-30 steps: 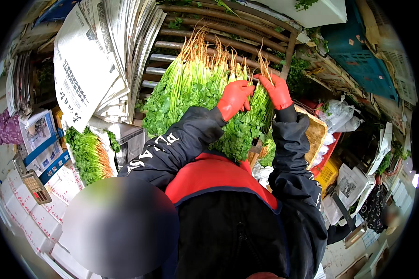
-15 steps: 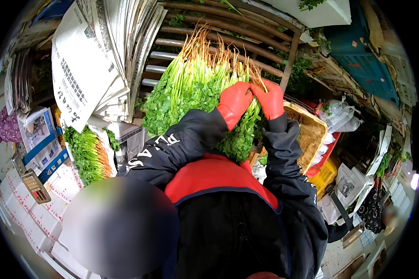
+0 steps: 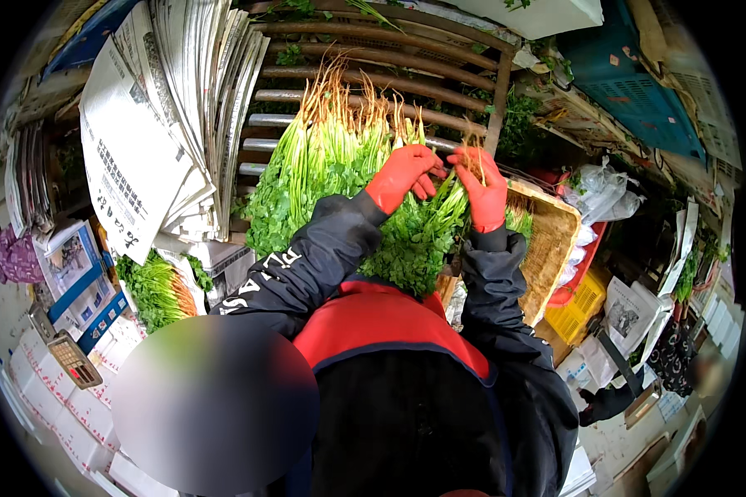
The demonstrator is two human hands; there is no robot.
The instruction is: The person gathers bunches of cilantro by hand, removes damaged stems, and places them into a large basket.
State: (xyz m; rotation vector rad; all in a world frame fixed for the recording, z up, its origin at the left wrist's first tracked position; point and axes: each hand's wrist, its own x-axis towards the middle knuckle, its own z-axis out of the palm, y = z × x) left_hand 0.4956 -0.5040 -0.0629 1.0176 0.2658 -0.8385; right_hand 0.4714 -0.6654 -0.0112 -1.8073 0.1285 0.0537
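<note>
In the head view, my right hand (image 3: pixel 484 192), in a red glove, is closed around the pale stems of a bunch of coriander (image 3: pixel 443 215). Its brown roots stick up above the fingers, and the leaves hang down toward my jacket. Just left of it is my left hand (image 3: pixel 398 176), also red-gloved, its fingers loosely bent and apart with nothing visible in them. Beneath and beyond the left forearm lies a wide pile of coriander (image 3: pixel 294 186), roots pointing away from me, on a slatted rack (image 3: pixel 448 87).
A thick stack of newspapers (image 3: pixel 153 137) lies left of the pile. Lower left are more bundled greens (image 3: pixel 153 290) and a calculator (image 3: pixel 75 360). On the right stand a woven basket (image 3: pixel 559 232) with some greens, a yellow crate (image 3: pixel 578 308) and a teal crate (image 3: pixel 638 91).
My left hand has come away from the roots of the bunch and its fingers have loosened. The right hand has turned more upright, still gripping the stems. The whole view has shifted slightly.
</note>
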